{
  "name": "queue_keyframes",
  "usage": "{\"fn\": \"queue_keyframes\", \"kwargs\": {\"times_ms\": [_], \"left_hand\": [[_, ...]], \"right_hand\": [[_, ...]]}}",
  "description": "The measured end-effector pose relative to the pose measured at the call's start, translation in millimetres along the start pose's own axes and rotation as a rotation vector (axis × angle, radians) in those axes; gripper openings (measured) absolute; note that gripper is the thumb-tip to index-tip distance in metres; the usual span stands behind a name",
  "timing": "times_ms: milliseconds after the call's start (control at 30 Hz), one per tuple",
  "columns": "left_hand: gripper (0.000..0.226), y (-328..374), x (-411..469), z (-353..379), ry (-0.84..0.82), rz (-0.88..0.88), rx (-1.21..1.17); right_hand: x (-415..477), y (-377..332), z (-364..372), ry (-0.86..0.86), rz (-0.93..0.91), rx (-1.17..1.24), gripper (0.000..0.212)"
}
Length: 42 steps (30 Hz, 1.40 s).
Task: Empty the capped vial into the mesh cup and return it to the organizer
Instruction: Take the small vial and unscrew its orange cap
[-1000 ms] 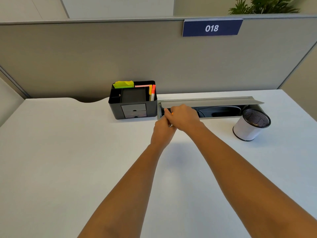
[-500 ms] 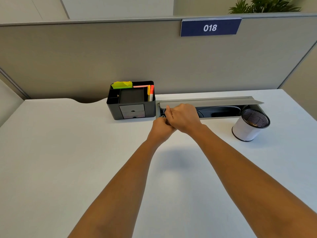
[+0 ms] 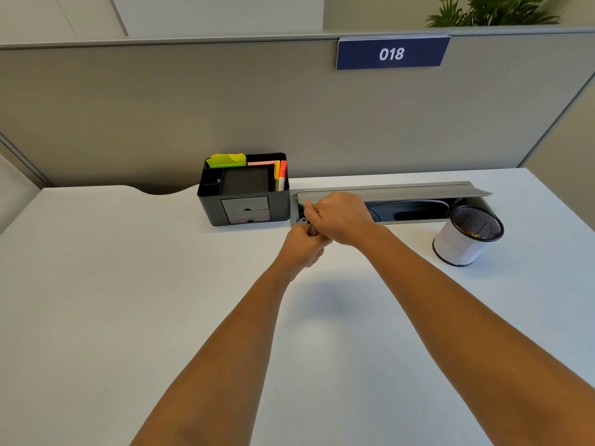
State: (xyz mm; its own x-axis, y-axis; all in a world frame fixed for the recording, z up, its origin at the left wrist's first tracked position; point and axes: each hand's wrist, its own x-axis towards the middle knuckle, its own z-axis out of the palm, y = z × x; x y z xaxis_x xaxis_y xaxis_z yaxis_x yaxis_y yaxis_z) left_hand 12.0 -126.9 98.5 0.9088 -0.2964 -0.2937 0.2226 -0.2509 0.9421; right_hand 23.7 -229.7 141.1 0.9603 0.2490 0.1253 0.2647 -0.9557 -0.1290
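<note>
Crowding hands (image 3: pixel 322 230) beside organizer (image 3: pixel 244 201) edge

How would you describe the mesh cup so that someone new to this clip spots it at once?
Start at the blue 018 sign on the grey partition, then drop to the white desk. Right of the open cable tray stands the mesh cup. It is the only round container: white wall, dark mesh lining, tilted towards the camera.

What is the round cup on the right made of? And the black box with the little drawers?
The mesh cup looks like black metal wire mesh at the rim, since fine holes show there; its smooth white side could be paper or plastic. The organizer looks like matte black plastic: smooth walls, rounded corners, hardly any shine.
</note>
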Motion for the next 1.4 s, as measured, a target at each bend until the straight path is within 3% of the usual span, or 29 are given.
{"fn": "queue_keyframes", "kwargs": {"times_ms": [200,400,500,633,767,967,1133,1400], "left_hand": [[0.028,4,0,-7,-0.022,-0.055,-0.039],[0.026,4,2,-15,-0.084,-0.062,-0.086],[0.023,1,1,-16,-0.084,-0.023,-0.087],[0.012,1,0,-10,0.046,0.095,0.087],[0.034,-6,3,-5,0.221,0.248,0.298],[0.039,-7,3,1,0.451,0.371,0.516],[0.04,-5,3,3,0.448,0.367,0.495],[0.022,-2,3,1,0.296,0.271,0.315]], "right_hand": [[1,12,-7,-0.206,0.046,0.386,0.052],[-5,16,-27,-0.233,0.026,0.686,0.025],[-6,18,-31,-0.262,0.032,0.689,0.027],[-4,21,-27,-0.118,0.124,0.576,0.031],[-3,23,-24,-0.106,0.208,0.546,0.034],[-6,19,-25,-0.088,0.232,0.503,0.03],[-11,15,-24,-0.083,0.161,0.551,0.025],[-19,13,-24,-0.056,0.036,0.665,0.021]]}}
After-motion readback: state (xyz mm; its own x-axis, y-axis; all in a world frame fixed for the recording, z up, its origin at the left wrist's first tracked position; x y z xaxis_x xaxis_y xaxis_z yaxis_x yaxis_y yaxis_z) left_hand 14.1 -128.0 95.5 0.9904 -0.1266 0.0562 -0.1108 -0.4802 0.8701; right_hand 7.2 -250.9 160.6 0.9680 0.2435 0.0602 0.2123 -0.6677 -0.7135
